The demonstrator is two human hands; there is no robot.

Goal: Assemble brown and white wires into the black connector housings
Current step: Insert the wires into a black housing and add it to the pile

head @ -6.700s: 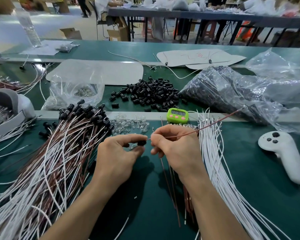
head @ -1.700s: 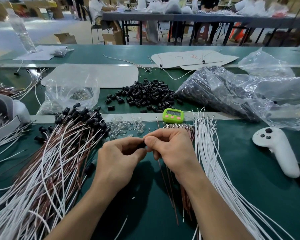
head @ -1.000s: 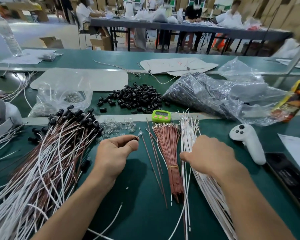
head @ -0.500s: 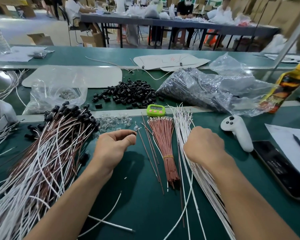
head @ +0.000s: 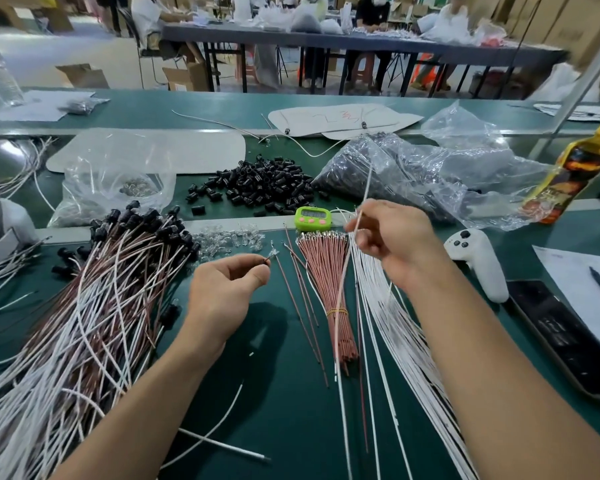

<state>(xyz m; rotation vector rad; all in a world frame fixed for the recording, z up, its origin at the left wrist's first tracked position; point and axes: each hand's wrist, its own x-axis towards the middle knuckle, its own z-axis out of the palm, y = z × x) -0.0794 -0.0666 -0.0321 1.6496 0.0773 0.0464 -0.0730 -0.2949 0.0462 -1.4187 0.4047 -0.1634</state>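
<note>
My left hand [head: 224, 292] pinches a small part with a clear tip and a brown wire end at its fingertips, the rest hidden in the fist. My right hand [head: 388, 237] is raised above the white wire pile [head: 395, 334] and grips one white wire [head: 362, 195] that sticks up past the fingers and trails down. A tied bundle of brown wires [head: 329, 289] lies between the hands. Loose black connector housings [head: 257, 185] are heaped beyond the table seam. Finished brown and white wires with housings [head: 84, 323] fan out at the left.
A green timer [head: 313, 218] sits by the brown bundle. Clear small parts [head: 229, 242] are scattered near it. A white controller [head: 478, 261], a phone [head: 565, 337] and paper with a pen lie right. Plastic bags [head: 413, 178] and a bottle [head: 568, 174] stand behind.
My right hand left the left hand, reached into the white wire pile and has lifted one white wire. The left hand stayed put, still pinching its part. The view shifted right.
</note>
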